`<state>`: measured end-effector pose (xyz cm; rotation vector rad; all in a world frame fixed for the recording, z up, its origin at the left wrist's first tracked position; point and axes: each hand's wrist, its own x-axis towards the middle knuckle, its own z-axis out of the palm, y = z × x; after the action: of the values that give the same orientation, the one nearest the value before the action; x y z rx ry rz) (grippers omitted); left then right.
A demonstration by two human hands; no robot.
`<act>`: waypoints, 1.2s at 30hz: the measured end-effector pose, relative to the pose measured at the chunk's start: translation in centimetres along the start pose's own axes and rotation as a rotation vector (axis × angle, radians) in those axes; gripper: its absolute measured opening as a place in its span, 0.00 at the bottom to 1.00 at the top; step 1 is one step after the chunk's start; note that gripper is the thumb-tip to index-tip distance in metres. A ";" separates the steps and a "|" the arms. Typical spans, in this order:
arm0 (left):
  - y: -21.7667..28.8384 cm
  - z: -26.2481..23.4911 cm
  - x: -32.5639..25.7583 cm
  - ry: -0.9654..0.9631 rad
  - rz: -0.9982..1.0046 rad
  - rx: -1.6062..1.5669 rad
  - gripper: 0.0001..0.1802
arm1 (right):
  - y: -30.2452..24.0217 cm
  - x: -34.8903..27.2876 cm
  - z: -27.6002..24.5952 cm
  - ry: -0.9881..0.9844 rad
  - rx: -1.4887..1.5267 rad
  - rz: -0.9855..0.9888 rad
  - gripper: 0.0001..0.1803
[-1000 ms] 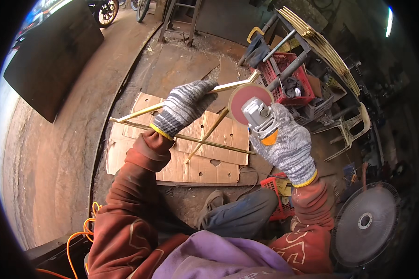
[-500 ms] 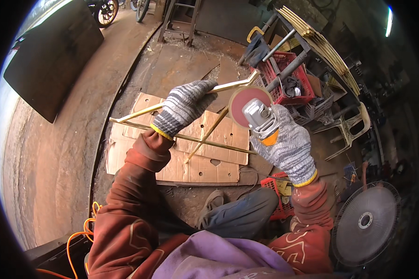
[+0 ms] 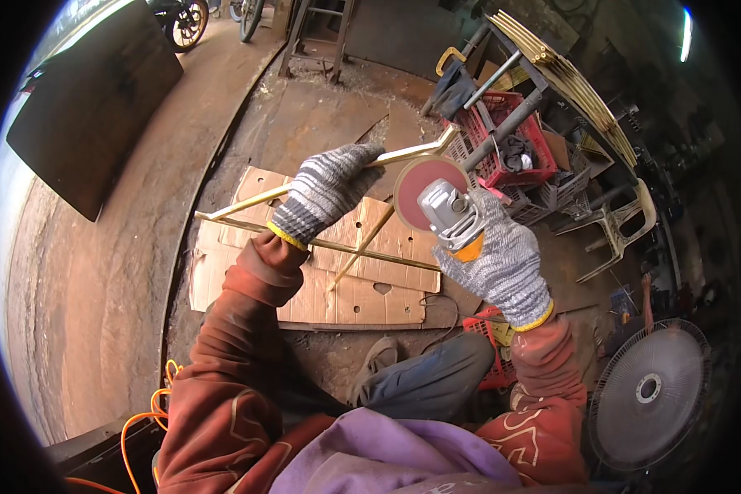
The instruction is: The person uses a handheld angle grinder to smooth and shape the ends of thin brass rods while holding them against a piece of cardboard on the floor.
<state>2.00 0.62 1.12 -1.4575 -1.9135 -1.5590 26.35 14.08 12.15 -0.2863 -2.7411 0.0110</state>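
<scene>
My left hand (image 3: 325,191), in a grey knit glove, grips a gold-coloured metal rod frame (image 3: 247,202) and holds it up above the floor. My right hand (image 3: 502,263), gloved the same way, holds an angle grinder (image 3: 449,216) with a round reddish sanding disc (image 3: 424,185). The disc sits against the upper bar of the frame, just right of my left hand. The frame's thin bars cross below both hands.
Flat cardboard sheets with holes (image 3: 337,288) lie on the dirt floor under the frame. A red crate (image 3: 510,140) and a rack of gold rods (image 3: 568,74) stand at upper right. A fan (image 3: 650,395) is at lower right, an orange cable (image 3: 144,412) at lower left.
</scene>
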 end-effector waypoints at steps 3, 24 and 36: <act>0.2 0.0 0.1 -0.011 0.000 -0.013 0.16 | -0.2 -0.1 0.4 0.076 -0.021 -0.026 0.46; 0.4 -0.4 0.4 -0.077 -0.009 0.030 0.16 | -0.8 0.3 1.6 0.057 0.133 -0.079 0.41; -0.1 -0.1 0.2 -0.041 0.021 -0.008 0.17 | -1.5 0.6 1.4 0.082 0.183 -0.054 0.42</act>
<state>1.76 0.65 1.27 -1.5188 -1.9102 -1.5415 24.97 12.72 11.12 -0.1580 -2.6426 0.2286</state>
